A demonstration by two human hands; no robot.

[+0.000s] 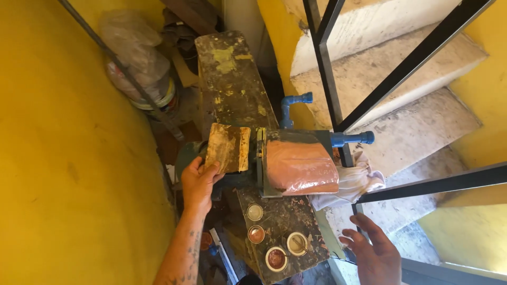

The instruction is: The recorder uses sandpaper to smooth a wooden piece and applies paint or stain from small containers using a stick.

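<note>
Nearest the camera, the right hand (374, 252) hovers spread and empty beside the bench's near right corner. Farther left, the left hand (199, 182) pinches the near edge of a stained flat board (228, 147) at the bench's left side, just beside the pink clay block (300, 167) in the metal press (262, 163). A firmer grip with the thumb on top would probably steady the board. Its long axis runs near to far, tilted slightly right.

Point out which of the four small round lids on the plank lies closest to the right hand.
The pale lid at the plank's right side, level with the open right hand. The dark red one sits further left, and the other two lie further up the plank.
</note>
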